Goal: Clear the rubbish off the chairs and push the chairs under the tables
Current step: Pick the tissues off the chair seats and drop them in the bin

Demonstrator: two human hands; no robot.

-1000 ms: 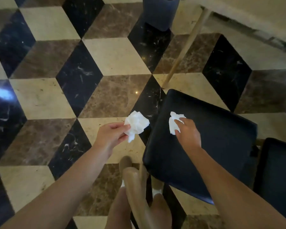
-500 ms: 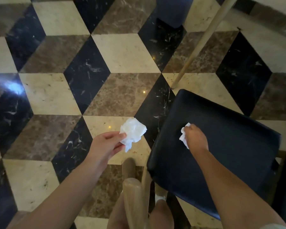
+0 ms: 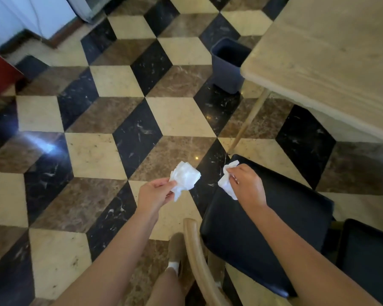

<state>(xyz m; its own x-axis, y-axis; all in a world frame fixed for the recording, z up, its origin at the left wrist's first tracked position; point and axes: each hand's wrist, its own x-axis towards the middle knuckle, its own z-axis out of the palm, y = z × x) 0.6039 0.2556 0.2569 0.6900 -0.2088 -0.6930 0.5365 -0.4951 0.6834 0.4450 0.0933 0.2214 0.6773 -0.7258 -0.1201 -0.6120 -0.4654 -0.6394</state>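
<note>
My left hand (image 3: 152,195) pinches a crumpled white tissue (image 3: 185,178) over the floor, left of the chair. My right hand (image 3: 247,186) grips a second crumpled white tissue (image 3: 227,184) just above the front left corner of the chair's black padded seat (image 3: 274,228). The seat's surface shows no other rubbish. The chair's curved wooden backrest (image 3: 197,257) is near my legs. The chair stands pulled out from the light wooden table (image 3: 329,56) at the upper right.
A dark grey waste bin (image 3: 227,67) stands open on the floor beside the table's near corner, beyond its slanted wooden leg (image 3: 249,121). A second black seat (image 3: 369,261) sits at the right edge. A red cabinet (image 3: 0,74) and a white wall are at the far left.
The right hand has lifted its tissue off the seat. My view has tilted up, bringing the table top and the whole bin into sight. The left hand still holds its tissue.
</note>
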